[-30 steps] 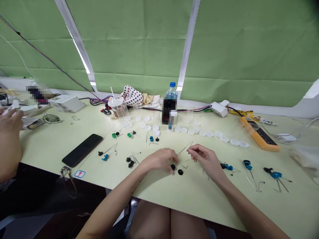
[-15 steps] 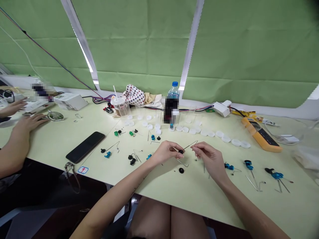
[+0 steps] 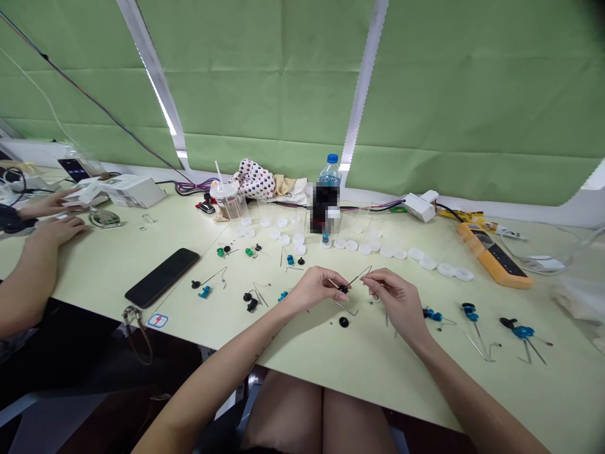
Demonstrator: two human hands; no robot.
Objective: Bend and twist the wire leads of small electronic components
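A pale yellow-green worktable (image 3: 331, 359) stands in front of green pleated blinds, strewn with small parts. The left hand (image 3: 314, 288) pinches a small black round plastic cap (image 3: 343, 289) between thumb and fingertips, just above the table. The right hand (image 3: 394, 297) is closed narrowly on a thin bent metal wire (image 3: 360, 276), whose end meets the cap between the 2 hands.

The risks, as I judge them: the cap is tiny and held only at its edge, so a push off its axis could flick it away among the loose pieces, such as the second black cap (image 3: 343, 322) lying just below the hands. The wire is slender and could bend or slip toward a fingertip. The bare wire (image 3: 347, 309) on the table beneath could be swept off by a wrist.

Readable writing is scarce (the label of the clear water bottle with a blue cap (image 3: 329, 189) is blurred out). A white sticker with a red mark (image 3: 157, 321) lies near the black smartphone (image 3: 162, 277); its mark is too small to read. The yellow handheld meter (image 3: 494, 255) shows no legible text. Another person's hand (image 3: 59, 228) rests at the far left.
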